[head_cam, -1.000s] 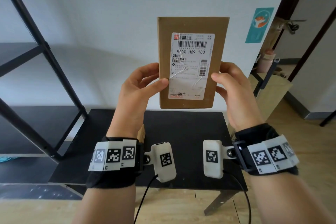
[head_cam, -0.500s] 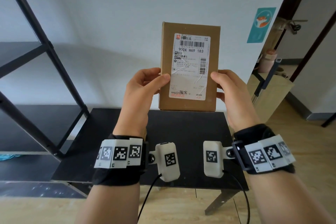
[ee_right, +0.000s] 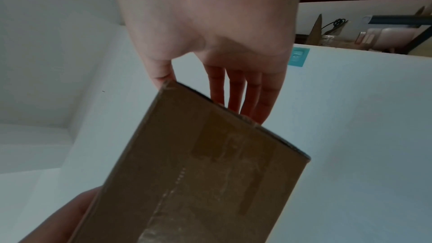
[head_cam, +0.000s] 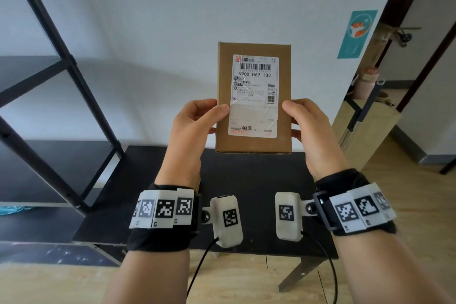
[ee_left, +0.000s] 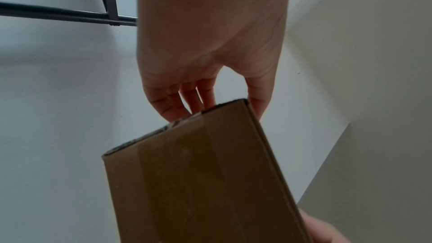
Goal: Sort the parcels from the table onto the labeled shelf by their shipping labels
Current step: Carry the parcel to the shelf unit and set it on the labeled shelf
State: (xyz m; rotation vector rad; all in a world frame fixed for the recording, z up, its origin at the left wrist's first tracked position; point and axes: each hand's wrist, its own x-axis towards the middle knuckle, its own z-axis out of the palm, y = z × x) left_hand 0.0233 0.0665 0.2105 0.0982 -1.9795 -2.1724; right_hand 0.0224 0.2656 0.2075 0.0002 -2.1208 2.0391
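cardboard parcel (head_cam: 254, 99), brown, one item, held upright in the air above the black bench (head_cam: 246, 180), shipping label (head_cam: 254, 95) facing the wearer (presumably so the code can be read before choosing a shelf slot).

head view: left hand (head_cam: 195, 126) clamped on the parcel's left edge, thumb on the front face, fingers behind; right hand (head_cam: 308, 126) clamped on the right edge in the same way. label reads "900x h69 183"; the finer print is too small to make out. black shelf (head_cam: 61, 76) stands to the left, well apart from the parcel; no shelf labels can be seen from here. a sliver of another cardboard item shows behind the left wrist, mostly hidden.

left wrist view: fingers (ee_left: 187, 99) behind the box, thumb at its corner; taped underside only, label out of sight.

right wrist view: fingers (ee_right: 236, 91) spread on the back face, thumb on the near edge; parcel cut off by the frame's lower edge.
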